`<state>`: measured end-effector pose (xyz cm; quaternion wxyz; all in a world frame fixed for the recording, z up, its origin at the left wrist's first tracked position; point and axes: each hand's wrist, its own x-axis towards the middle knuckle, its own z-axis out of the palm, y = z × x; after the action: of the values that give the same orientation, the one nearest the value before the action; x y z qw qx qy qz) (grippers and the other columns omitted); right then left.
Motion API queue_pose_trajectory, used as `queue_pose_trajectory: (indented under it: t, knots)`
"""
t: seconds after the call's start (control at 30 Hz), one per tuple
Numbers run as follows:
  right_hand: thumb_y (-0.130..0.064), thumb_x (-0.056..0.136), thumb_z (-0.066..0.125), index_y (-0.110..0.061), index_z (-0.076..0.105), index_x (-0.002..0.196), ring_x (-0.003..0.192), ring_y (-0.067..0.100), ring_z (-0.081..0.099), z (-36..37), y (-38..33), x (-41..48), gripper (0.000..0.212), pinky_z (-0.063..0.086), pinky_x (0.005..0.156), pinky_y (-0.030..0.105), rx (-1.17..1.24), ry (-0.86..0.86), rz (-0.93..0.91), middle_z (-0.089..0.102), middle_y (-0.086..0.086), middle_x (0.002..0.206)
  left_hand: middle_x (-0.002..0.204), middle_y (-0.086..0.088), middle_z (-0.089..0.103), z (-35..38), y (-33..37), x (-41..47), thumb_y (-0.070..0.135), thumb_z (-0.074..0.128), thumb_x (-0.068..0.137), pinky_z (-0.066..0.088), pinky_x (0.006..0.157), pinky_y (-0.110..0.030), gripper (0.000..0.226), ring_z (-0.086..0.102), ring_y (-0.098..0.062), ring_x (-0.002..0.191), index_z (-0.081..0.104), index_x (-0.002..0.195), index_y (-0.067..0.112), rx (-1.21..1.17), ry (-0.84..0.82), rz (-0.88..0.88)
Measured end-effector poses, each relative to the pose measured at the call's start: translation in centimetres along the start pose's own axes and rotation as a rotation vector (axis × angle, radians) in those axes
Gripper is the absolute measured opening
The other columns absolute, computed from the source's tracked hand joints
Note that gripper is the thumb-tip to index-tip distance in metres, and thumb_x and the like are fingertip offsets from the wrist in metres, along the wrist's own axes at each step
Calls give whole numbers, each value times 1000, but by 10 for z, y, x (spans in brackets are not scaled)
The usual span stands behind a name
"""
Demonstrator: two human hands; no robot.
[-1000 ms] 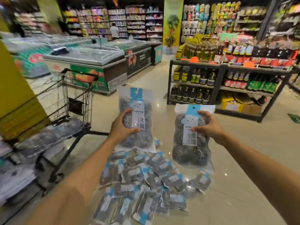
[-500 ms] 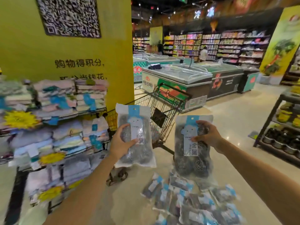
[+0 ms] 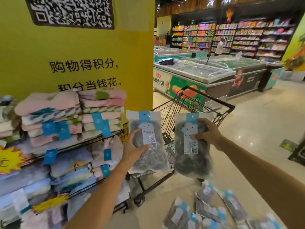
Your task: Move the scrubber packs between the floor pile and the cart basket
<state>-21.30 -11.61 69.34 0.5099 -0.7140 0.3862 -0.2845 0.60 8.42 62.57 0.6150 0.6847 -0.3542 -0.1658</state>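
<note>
Towel rack [image 3: 69, 142]: stood left of both packets, stacked full.
Cart [image 3: 194, 113]: stood just behind the packets.
Floor pile [image 3: 214, 210]: more packets lay below right.
Left packet [image 3: 148, 156]: upright in left hand [image 3: 133, 149], thumb pinching the label.
Right packet [image 3: 191, 161]: hung from right hand [image 3: 206, 131], fingers curled over its top.
Handling note: judged best to keep the grip high, near the hang holes, faces forward.

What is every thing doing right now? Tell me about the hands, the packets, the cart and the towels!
left hand: grips the left packet, thumb across its label
left packet: sealed, held upright
right hand: grips the right packet near its top
right packet: sealed, hanging upright
packets on the floor: lying flat in a loose pile
shopping cart: standing behind the held packets
towels: folded, stacked on the rack
freezers: lids closed
</note>
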Motion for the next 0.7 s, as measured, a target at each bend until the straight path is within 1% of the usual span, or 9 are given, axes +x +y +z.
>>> queue_pose_trajectory:
  t: [0.1, 0.17, 0.27, 0.33, 0.43, 0.5, 0.6, 0.63, 0.7]
  knots:
    - [12, 56, 80, -25, 52, 109, 114, 35, 54, 17, 16, 69, 70, 50, 93, 50, 8, -13, 21, 53, 13, 127, 132, 4, 48, 12, -32, 52, 8, 82, 69, 40, 105, -36, 70, 41, -11, 125, 48, 128, 22, -35, -26, -21]
    - [12, 56, 80, -24, 52, 110, 115, 36, 53, 30, 29, 121, 71, 50, 93, 53, 12, -19, 24, 52, 15, 128, 133, 1, 47, 18, -56, 94, 6, 81, 68, 40, 101, -33, 70, 39, -11, 124, 49, 128, 21, -37, -3, -49]
    - [8, 56, 82, -24, 53, 114, 113, 35, 55, 51, 46, 204, 72, 51, 91, 53, -14, -23, 40, 51, 15, 129, 132, 5, 45, 26, -94, 154, 7, 81, 68, 50, 93, -39, 67, 40, -16, 125, 50, 124, 28, -58, 44, -141]
    - [7, 57, 81, -21, 53, 119, 112, 33, 55, 63, 54, 255, 73, 51, 91, 51, -32, -50, 67, 50, 13, 129, 128, 8, 43, 32, -114, 190, 5, 80, 70, 55, 79, -27, 65, 42, -17, 123, 49, 121, 31, -60, 57, -187]
    - [6, 58, 81, -19, 52, 122, 112, 31, 54, 87, 73, 321, 74, 53, 90, 45, -70, -122, 114, 48, 11, 128, 127, 9, 38, 39, -146, 231, 3, 76, 74, 51, 65, -10, 64, 41, -15, 121, 47, 125, 26, -70, 80, -289]
    - [2, 58, 82, -24, 52, 119, 114, 31, 53, 107, 92, 353, 73, 53, 90, 46, -111, -162, 148, 46, 10, 130, 130, 5, 40, 42, -174, 246, 2, 76, 74, 50, 65, -10, 63, 42, -18, 121, 47, 125, 26, -30, 102, -349]
    - [1, 61, 81, -27, 50, 116, 117, 28, 48, 140, 132, 388, 70, 49, 96, 44, -193, -231, 191, 43, 6, 130, 136, -5, 45, 45, -218, 256, 4, 77, 73, 49, 53, -8, 68, 47, -17, 107, 47, 131, 23, 49, 118, -481]
    - [2, 62, 80, -26, 49, 118, 116, 25, 47, 152, 143, 396, 70, 50, 95, 40, -211, -256, 206, 42, 5, 129, 135, -5, 46, 46, -232, 258, 5, 77, 73, 49, 54, -9, 69, 46, -16, 104, 47, 132, 22, 62, 114, -524]
    - [4, 65, 78, -24, 49, 123, 113, 22, 46, 177, 171, 407, 71, 52, 85, 32, -232, -313, 258, 40, 2, 127, 137, -5, 46, 46, -261, 258, 7, 79, 70, 52, 67, -16, 70, 46, -16, 106, 49, 131, 22, 76, 103, -591]
